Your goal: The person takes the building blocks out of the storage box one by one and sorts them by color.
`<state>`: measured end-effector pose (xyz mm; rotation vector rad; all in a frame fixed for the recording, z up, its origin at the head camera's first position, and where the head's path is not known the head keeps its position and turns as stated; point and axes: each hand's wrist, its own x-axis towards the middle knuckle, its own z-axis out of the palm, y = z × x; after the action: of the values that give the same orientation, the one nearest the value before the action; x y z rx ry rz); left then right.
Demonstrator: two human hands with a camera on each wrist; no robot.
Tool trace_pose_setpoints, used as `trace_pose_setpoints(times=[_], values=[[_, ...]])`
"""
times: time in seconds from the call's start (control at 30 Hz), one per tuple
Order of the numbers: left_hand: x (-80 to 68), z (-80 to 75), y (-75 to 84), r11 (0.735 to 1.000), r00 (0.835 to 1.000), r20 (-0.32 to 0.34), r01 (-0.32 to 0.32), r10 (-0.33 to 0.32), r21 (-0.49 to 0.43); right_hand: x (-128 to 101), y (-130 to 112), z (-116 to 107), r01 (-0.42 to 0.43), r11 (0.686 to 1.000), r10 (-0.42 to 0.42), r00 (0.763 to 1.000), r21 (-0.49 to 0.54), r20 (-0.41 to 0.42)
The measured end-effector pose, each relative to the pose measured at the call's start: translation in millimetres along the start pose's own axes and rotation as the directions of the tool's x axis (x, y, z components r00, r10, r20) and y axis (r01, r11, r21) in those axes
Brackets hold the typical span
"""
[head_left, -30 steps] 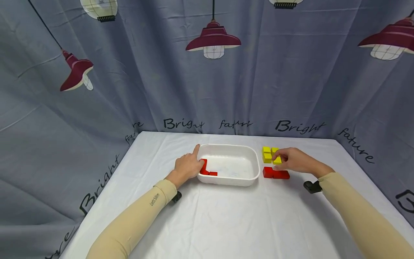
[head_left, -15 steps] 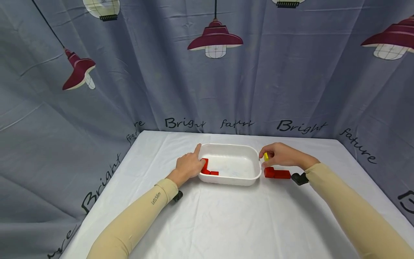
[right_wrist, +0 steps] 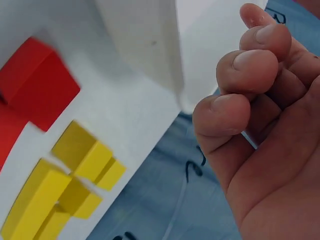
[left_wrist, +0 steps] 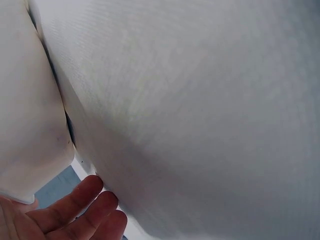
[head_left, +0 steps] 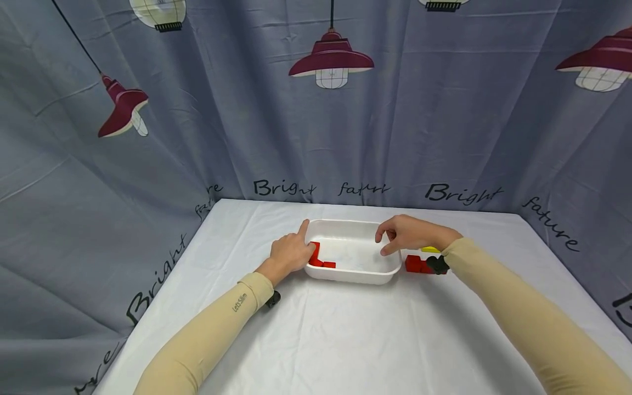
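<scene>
Tray on the tabletop, holding red blocks, is braced at its left rim by the relaxed left hand, best firmly, while the loosely curled, empty right hand is held over its right side.

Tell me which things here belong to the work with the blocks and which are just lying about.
Part of the work: left hand resting on the white tray; right hand above the tray, holding nothing visible; red block inside; red block outside; yellow blocks beside the tray.
Just there: tablecloth; lamp-print curtain.
</scene>
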<state>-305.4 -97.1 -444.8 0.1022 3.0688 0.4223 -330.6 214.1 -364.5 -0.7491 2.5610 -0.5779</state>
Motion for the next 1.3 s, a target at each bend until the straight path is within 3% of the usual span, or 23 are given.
trace_pose_setpoints(times=[0.37, 0.67, 1.3], values=[[0.1, 0.1, -2.8, 1.0, 1.0, 0.007, 0.011, -0.011, 0.003, 32.7, -20.9, 7.3, 0.045, 0.999, -0.043, 0.996, -0.028, 0.075], [0.8, 1.3, -2.4, 1.0, 1.0, 0.008, 0.0, 0.0, -0.009, 55.0, -24.1, 13.9, 0.079, 0.997, -0.076, 0.989, -0.019, 0.131], [0.2, 1.5, 0.5, 1.0, 1.0, -0.003, 0.01, -0.01, 0.002, 87.0, -42.8, 35.4, 0.053, 0.998, -0.059, 0.975, 0.032, 0.216]])
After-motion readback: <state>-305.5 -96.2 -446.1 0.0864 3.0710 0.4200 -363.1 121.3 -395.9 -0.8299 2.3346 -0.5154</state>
